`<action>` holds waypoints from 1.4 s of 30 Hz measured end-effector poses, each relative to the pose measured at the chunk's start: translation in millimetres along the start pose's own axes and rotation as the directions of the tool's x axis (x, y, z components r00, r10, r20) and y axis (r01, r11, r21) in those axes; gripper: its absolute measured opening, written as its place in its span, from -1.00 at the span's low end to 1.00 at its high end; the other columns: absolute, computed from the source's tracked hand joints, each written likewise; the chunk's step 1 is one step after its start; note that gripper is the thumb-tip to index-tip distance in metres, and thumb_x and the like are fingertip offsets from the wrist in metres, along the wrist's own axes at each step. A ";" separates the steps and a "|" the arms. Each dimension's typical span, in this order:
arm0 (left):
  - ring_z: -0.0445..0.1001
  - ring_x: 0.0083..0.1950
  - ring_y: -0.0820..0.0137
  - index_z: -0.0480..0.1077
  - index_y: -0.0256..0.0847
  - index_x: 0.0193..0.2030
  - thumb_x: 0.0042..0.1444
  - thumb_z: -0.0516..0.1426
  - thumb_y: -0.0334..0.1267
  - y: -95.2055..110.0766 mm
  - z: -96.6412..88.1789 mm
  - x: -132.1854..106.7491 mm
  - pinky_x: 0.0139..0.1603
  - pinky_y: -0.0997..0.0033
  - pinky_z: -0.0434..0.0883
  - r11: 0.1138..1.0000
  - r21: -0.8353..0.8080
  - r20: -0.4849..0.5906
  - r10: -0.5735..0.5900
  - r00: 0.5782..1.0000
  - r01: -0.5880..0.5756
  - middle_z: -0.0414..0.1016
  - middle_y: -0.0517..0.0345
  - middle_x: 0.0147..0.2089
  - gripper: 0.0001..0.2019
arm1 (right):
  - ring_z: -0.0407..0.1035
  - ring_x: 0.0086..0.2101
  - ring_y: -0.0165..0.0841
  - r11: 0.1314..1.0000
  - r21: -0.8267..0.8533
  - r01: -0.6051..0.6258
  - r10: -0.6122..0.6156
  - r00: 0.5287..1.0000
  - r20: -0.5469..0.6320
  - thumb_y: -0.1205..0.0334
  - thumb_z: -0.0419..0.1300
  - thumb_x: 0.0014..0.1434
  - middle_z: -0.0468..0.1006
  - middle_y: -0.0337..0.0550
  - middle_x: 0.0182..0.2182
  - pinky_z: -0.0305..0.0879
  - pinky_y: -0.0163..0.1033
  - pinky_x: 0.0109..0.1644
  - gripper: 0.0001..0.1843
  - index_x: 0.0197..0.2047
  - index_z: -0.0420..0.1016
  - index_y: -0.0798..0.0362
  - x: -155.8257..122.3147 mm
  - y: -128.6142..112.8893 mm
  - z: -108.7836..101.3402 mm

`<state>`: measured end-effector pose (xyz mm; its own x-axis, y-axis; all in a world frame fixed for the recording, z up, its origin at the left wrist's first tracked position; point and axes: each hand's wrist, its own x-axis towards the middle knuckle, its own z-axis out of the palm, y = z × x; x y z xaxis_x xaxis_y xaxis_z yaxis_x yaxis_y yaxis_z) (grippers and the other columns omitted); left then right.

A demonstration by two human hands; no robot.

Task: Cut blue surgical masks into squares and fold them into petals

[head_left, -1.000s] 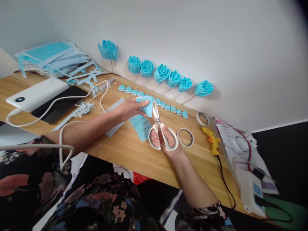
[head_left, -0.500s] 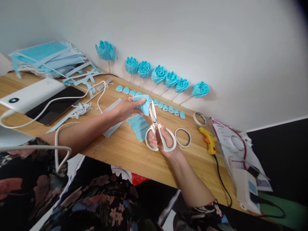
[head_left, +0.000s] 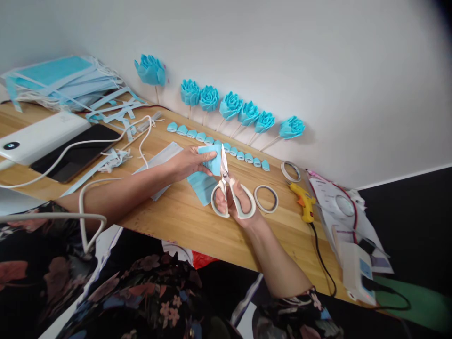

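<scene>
My left hand (head_left: 187, 162) pinches a small piece of blue fabric (head_left: 212, 159) above the wooden table (head_left: 190, 221). My right hand (head_left: 236, 202) grips white-handled scissors (head_left: 229, 195), whose blades point up along the right edge of that piece. A larger pleated blue piece (head_left: 201, 186) lies flat on the table just under both hands. Behind them runs a row of small folded blue petals (head_left: 219, 143). Several blue fabric roses on sticks (head_left: 233, 106) lean against the wall.
Two rings of tape (head_left: 266, 198) and a yellow glue gun (head_left: 302, 201) lie to the right, beside papers and a small device (head_left: 356, 273). At the left are a phone (head_left: 76, 157), a white power bank (head_left: 42, 136) with cables, fabric strips and a stack of blue face masks (head_left: 60, 80).
The scissors' blades have closed further in against the blue piece, and both hands have shifted slightly. The view has drifted a little, so everything sits lower and more to the left.
</scene>
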<state>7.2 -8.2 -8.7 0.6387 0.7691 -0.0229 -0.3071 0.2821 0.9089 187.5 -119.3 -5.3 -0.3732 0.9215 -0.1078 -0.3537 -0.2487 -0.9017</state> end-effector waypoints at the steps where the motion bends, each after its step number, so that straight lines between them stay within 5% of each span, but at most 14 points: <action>1: 0.58 -0.32 0.38 0.56 -0.34 -0.34 0.01 0.39 -0.03 -0.5 0.1 0.1 -0.28 0.44 0.53 1.000 -0.002 -0.003 0.002 1.000 -0.002 0.64 -0.01 -0.33 -0.65 | 0.21 -0.62 -0.46 1.000 0.001 0.004 -0.004 1.000 0.002 -0.33 0.21 0.18 0.39 -0.34 -0.51 0.10 -0.33 -0.59 -0.47 -0.11 0.32 -0.04 0.2 0.3 0.2; 10: 0.57 -0.29 0.39 0.56 -0.34 -0.31 0.01 0.39 -0.11 -10.2 12.9 -1.7 -0.20 0.37 0.56 1.000 0.011 -0.016 -0.008 1.000 0.008 0.63 0.03 -0.32 -0.70 | 0.23 -0.63 -0.44 1.000 -0.011 0.019 -0.020 0.999 -0.049 -0.44 0.22 0.08 0.36 -0.32 -0.56 0.14 -0.30 -0.59 -0.36 -0.23 0.36 0.02 4.7 2.7 3.3; 16: 0.57 -0.31 0.39 0.56 -0.34 -0.32 -0.02 0.41 -0.13 -11.1 14.1 -0.4 -0.24 0.39 0.55 0.999 -0.029 -0.039 0.019 0.999 -0.020 0.63 0.04 -0.33 -0.71 | 0.18 -0.62 -0.43 0.996 0.057 0.076 -0.071 0.994 -0.084 -0.35 0.27 0.11 0.36 -0.35 -0.54 0.12 -0.31 -0.61 -0.40 -0.03 0.36 -0.06 4.8 2.7 4.7; 31: 0.56 -0.34 0.39 0.57 -0.33 -0.32 -0.10 0.44 -0.06 -10.2 7.3 2.3 -0.30 0.40 0.54 1.000 -0.015 -0.007 0.019 1.000 -0.020 0.63 0.03 -0.35 -0.64 | 0.06 -0.67 -0.50 0.994 0.025 0.108 -0.104 0.987 -0.123 -0.36 0.29 0.08 0.30 -0.39 -0.58 -0.01 -0.37 -0.68 -0.37 -0.01 0.34 -0.07 0.7 3.1 10.9; 37: 0.56 -0.32 0.37 0.56 -0.34 -0.36 -0.06 0.41 -0.08 -6.0 4.9 -0.1 -0.26 0.37 0.54 0.998 0.056 -0.030 0.017 0.999 -0.015 0.64 0.01 -0.34 -0.68 | 0.00 -0.69 -0.52 0.987 -0.051 0.150 -0.155 0.982 -0.105 -0.30 0.29 0.13 0.28 -0.40 -0.59 -0.07 -0.37 -0.70 -0.43 -0.01 0.35 -0.07 0.0 8.1 10.5; 42: 0.57 -0.31 0.35 0.56 -0.31 -0.36 0.00 0.37 -0.09 -1.1 11.5 -3.8 -0.23 0.34 0.54 0.987 0.160 -0.042 0.004 0.999 0.002 0.65 0.02 -0.33 -0.72 | 0.12 -0.63 -0.46 0.989 -0.023 0.149 -0.150 0.987 -0.061 -0.38 0.22 0.14 0.34 -0.35 -0.53 0.08 -0.32 -0.63 -0.38 0.03 0.32 -0.10 2.9 10.4 12.3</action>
<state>13.1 -18.0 -4.8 0.6072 0.7937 -0.0364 -0.1891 0.1888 0.9636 172.2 -122.8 -9.9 -0.2627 0.9649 0.0031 -0.3850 -0.1019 -0.9173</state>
